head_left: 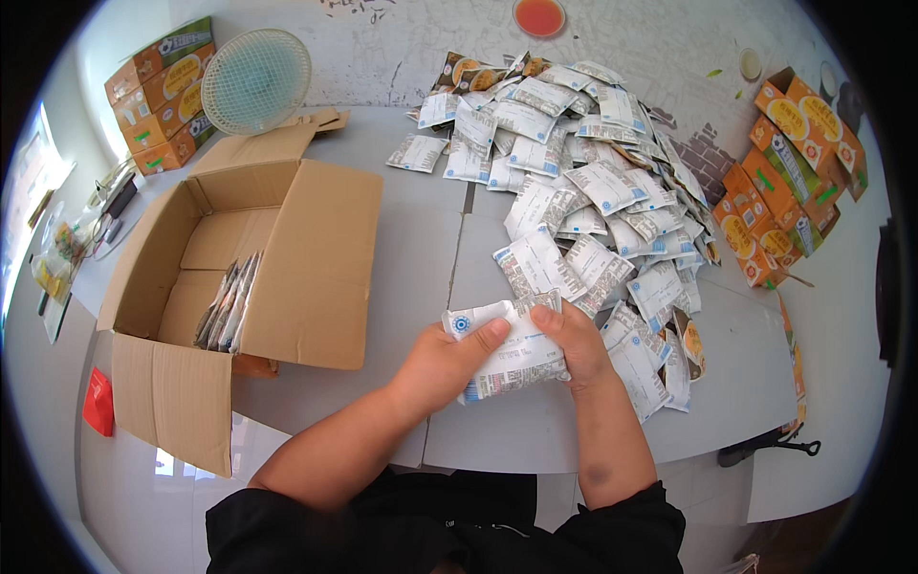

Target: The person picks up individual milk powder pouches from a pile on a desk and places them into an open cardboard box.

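Near the table's front edge, my left hand (pixel 450 364) and my right hand (pixel 578 346) grip a white printed pouch (pixel 513 351) from either side, thumbs on its upper face. Whether more pouches lie beneath it, I cannot tell. Just beyond my hands, a large heap of similar pouches (pixel 545 158) spreads to the back and right; a few show brown and orange faces. To my left is a cardboard box (pixel 323 265) with its flaps open. Inside it, several pouches (pixel 231 305) stand on edge in a row against the right wall.
Orange cartons are stacked at the back left (pixel 161 100) and at the right (pixel 785 172). A round white mesh cover or basket (pixel 256 82) stands behind the box. Red liquid fills a bowl (pixel 539 16) at the back. A red packet (pixel 99 403) lies at the far left.
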Motion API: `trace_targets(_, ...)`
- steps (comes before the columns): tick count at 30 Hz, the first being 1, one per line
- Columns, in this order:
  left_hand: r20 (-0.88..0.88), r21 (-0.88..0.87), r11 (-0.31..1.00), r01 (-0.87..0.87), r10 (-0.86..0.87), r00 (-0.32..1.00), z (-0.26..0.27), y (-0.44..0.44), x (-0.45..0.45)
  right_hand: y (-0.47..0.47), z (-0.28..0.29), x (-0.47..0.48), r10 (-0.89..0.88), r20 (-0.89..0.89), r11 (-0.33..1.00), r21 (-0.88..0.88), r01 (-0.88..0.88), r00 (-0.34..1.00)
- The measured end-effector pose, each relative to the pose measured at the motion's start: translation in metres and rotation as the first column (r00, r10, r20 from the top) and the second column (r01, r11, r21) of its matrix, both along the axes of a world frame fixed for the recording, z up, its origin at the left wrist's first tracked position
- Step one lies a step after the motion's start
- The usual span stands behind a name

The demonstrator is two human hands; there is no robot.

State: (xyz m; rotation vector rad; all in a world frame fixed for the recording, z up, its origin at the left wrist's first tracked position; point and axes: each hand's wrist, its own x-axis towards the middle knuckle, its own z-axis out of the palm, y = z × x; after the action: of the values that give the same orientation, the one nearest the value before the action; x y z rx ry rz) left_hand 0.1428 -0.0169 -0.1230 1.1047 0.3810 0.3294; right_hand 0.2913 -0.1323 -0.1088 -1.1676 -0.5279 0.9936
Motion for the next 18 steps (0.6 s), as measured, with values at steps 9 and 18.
trace_targets(9, -0.028, 0.130, 0.989, -0.071, 0.075, 0.997, 0.001, -0.007, -0.006, -0.001, 0.011, -0.012, -0.045, 0.085, 0.998, -0.035, 0.048, 0.995)
trace_targets(18, 0.010, 0.152, 0.981, -0.117, 0.117, 0.993, 0.000, -0.010, -0.004, 0.006, 0.000, -0.002, -0.101, -0.013, 0.984, -0.148, 0.098, 0.995)
